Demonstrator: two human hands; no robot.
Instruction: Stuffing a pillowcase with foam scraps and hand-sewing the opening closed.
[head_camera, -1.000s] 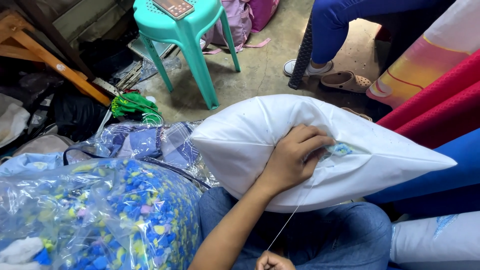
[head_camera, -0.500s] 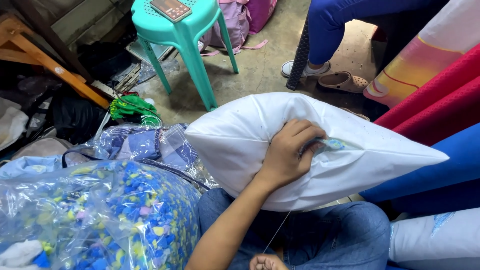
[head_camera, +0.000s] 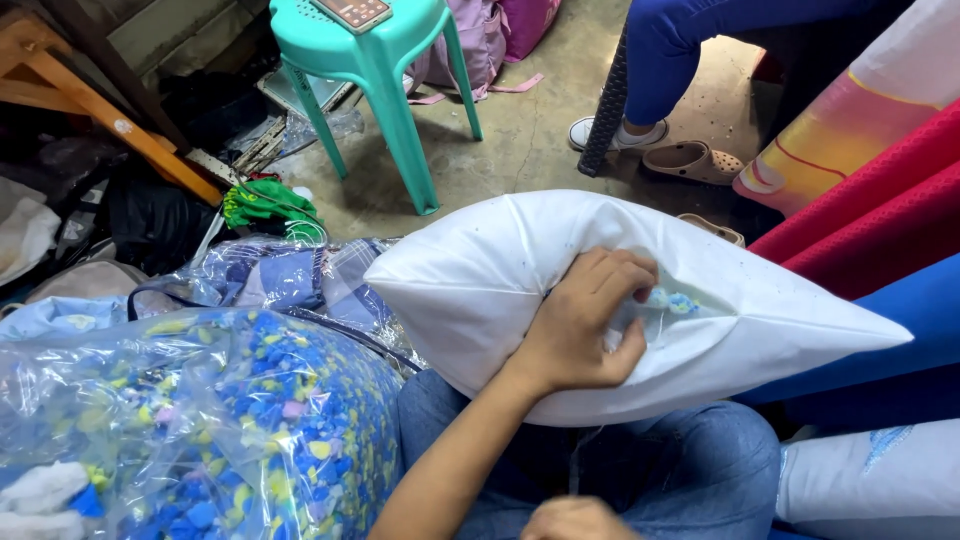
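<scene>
Pillow (head_camera: 480, 290): white, stuffed, lying across the person's lap on jeans (head_camera: 660, 470); pointed corner aims to the picture's right, over blue fabric (head_camera: 870, 340).
Seam: open slit on pillow's near face, blue and yellow filling (head_camera: 672, 300) showing thru gap.
Left hand (head_camera: 590, 325): arm comes up from bottom centre; fingers (head_camera: 625, 275) curled tight, pinching pillow cloth at the slit's edge, thumb pressed under.
Right hand (head_camera: 572, 520): only knuckles visible at bottom edge, below pillow. Finger state: can't tell, mostly cut off by frame.
Thread (head_camera: 578, 455): thin pale strand hanging from pillow's underside down toward right hand; whether hand grips it, can't tell.
Bag (head_camera: 190, 430): clear plastic, full of blue, yellow, pink foam bits; just beside lap, on the picture's left, touching jeans.
2nd bag (head_camera: 290, 275): clear, w/ checked cloth inside, behind the foam bag, near pillow's blunt end.
Stool (head_camera: 375, 60): teal plastic, on concrete floor, well apart from pillow, flat dark device on seat.
Other person: blue trouser leg (head_camera: 670, 50), white shoe, tan sandal (head_camera: 690, 162) beside it, top right.
Fabric rolls: red (head_camera: 880, 200) above blue, right edge.
Green cloth bundle (head_camera: 262, 202): on floor left of stool.
</scene>
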